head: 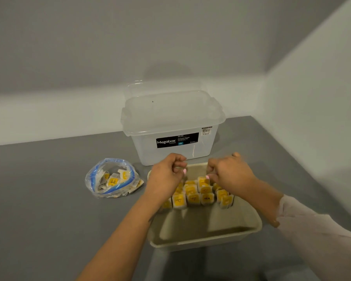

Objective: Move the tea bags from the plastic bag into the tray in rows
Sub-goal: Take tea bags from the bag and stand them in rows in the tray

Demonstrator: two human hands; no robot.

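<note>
A beige tray (249, 222) sits in front of me on the grey table. Yellow-labelled tea bags (199, 195) stand in rows in its far half. Both hands hover over the back rows with curled fingers. My left hand (166, 175) is above the far-left tea bags and my right hand (229, 173) above the far-right ones. I see nothing clearly held in either hand; the fingertips hide what is under them. The clear plastic bag (111, 177) with a blue zip lies left of the tray with several tea bags inside.
A clear Megabox storage box (170, 126) with its lid behind it stands just beyond the tray. Walls close the table off at the back and right. The near half of the tray holds nothing.
</note>
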